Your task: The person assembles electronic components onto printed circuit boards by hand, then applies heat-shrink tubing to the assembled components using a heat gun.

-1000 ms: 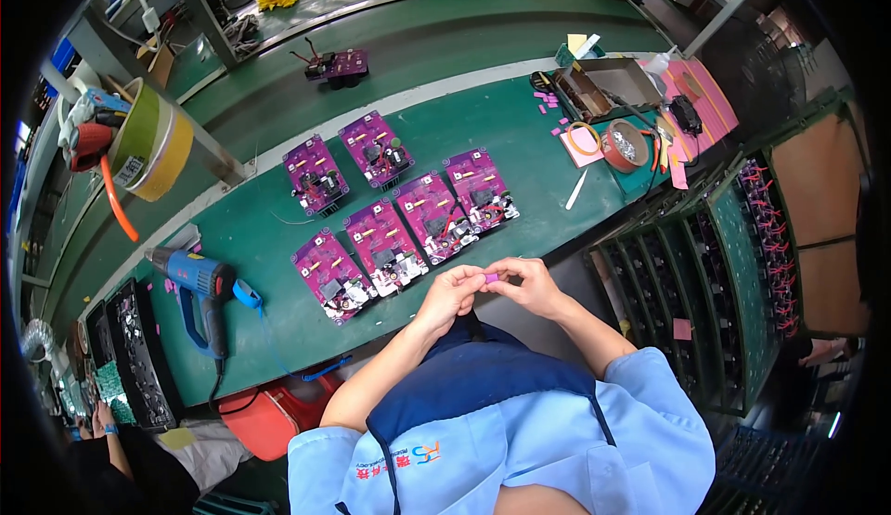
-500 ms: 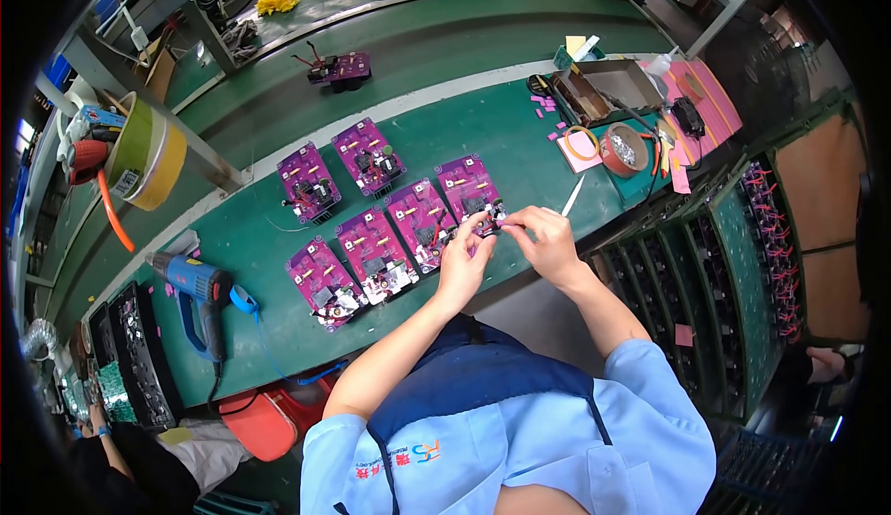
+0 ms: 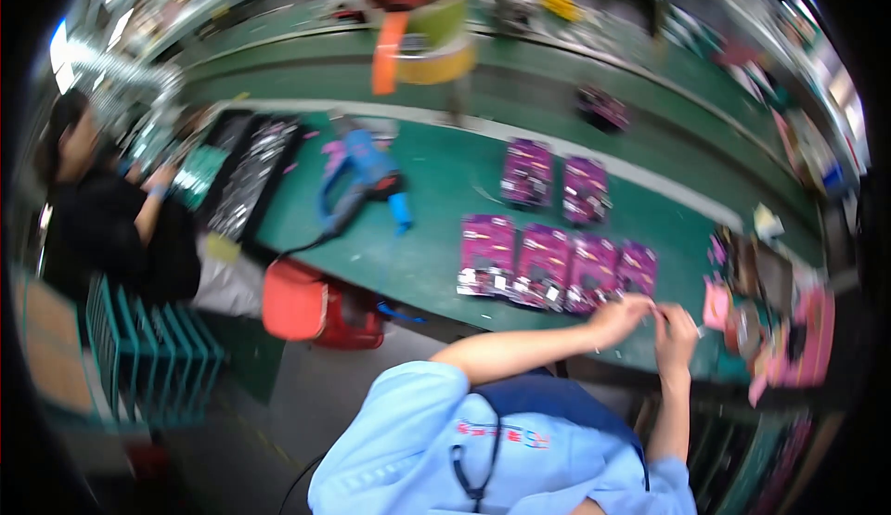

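The whole view is smeared by motion. My left hand (image 3: pixel 617 322) and my right hand (image 3: pixel 677 331) meet fingertip to fingertip at the bench's near edge, both closed in a pinch. Something tiny and pinkish shows between them, too blurred to name. Just beyond the left fingers lies a purple circuit board (image 3: pixel 637 266), the rightmost of the near row. Left of it, in the same row, are a second board (image 3: pixel 591 269), a third board (image 3: pixel 542 263) and a fourth board (image 3: pixel 487 248). Behind them sit two more boards, one (image 3: pixel 527 170) left of the other (image 3: pixel 586 186).
A blue heat gun (image 3: pixel 371 162) lies on the green bench (image 3: pixel 427 264), left of the boards. Black trays (image 3: pixel 227 181) are at the bench's left end, beside a seated co-worker (image 3: pixel 111 209). A red stool (image 3: pixel 295 300) stands below. Bins and pink sheets (image 3: pixel 809 334) are at right.
My head has swung left, so the bench and boards appear farther right and the co-worker is in view. Both hands remain pinched together, now a little off the rightmost board.
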A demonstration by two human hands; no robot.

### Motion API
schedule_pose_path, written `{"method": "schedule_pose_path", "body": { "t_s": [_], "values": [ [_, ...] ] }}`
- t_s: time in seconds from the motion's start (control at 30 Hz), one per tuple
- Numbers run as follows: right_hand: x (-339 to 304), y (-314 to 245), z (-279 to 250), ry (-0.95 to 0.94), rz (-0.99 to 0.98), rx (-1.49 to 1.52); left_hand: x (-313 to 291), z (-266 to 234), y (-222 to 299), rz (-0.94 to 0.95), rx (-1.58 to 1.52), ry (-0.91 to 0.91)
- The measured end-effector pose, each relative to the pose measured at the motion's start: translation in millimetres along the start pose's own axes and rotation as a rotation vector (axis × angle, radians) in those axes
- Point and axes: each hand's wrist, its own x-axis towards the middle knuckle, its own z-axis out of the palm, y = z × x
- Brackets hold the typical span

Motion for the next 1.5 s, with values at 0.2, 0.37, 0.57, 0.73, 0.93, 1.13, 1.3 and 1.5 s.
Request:
{"method": "schedule_pose_path", "body": {
  "t_s": [0.2, 0.37, 0.57, 0.73, 0.93, 1.13, 1.3, 1.5],
  "values": [
    [19.4, -11.6, -21.5, -0.197, -0.246, -0.209, -3.7, -6.0, 15.4, -0.075, -0.001, -0.162],
    [39.9, -13.3, -24.9, -0.424, -0.386, -0.171, -7.5, -8.5, 17.7, -0.002, 0.037, -0.081],
    [50.1, -8.3, -21.8, -0.364, -0.366, -0.196, 3.1, 5.1, 7.3, 0.089, 0.049, 0.070],
    [51.5, 12.5, -15.0, -0.356, -0.304, 0.025, 12.5, 3.9, 6.8, -0.014, -0.002, 0.001],
    [31.6, 20.6, -16.4, -0.361, 0.091, 0.175, 25.1, 13.1, 7.7, -0.067, -0.120, -0.058],
    [20.2, 37.9, -7.6, -0.161, 0.163, 0.284, 26.5, 15.3, 10.3, 0.054, -0.103, -0.069],
    [15.9, 46.5, -9.4, -0.177, 0.168, 0.279, 25.2, 13.9, 1.8, 0.076, -0.062, -0.095],
    [26.0, 45.3, -28.3, -0.439, 0.230, 0.359, 14.1, 3.6, 11.5, 0.064, 0.096, -0.084]
  ]
}}
